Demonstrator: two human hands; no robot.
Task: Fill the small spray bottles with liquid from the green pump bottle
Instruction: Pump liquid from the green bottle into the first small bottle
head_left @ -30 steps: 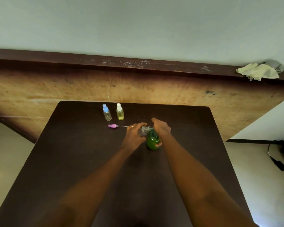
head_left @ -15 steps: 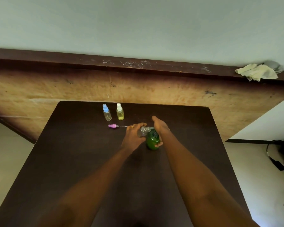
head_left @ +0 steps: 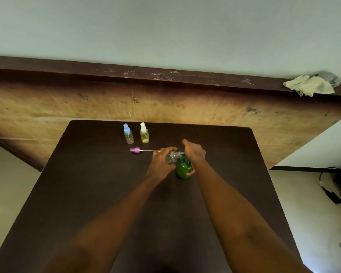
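The green pump bottle stands on the dark table. My right hand lies over its pump head, thumb curled against the green body. My left hand grips a small clear uncapped spray bottle, tilted with its neck at the pump's spout. A purple spray cap with its dip tube lies on the table left of my hands. Behind it stand two capped spray bottles: a blue-capped clear one and a white-capped one with yellowish liquid.
Behind the table rises a worn wooden board with a dark ledge. A crumpled cloth sits on the ledge at far right. A cable and power adapter lie on the floor to the right.
Both hands keep their grip; the right hand has shifted slightly over the pump head. The bottles behind have not moved.
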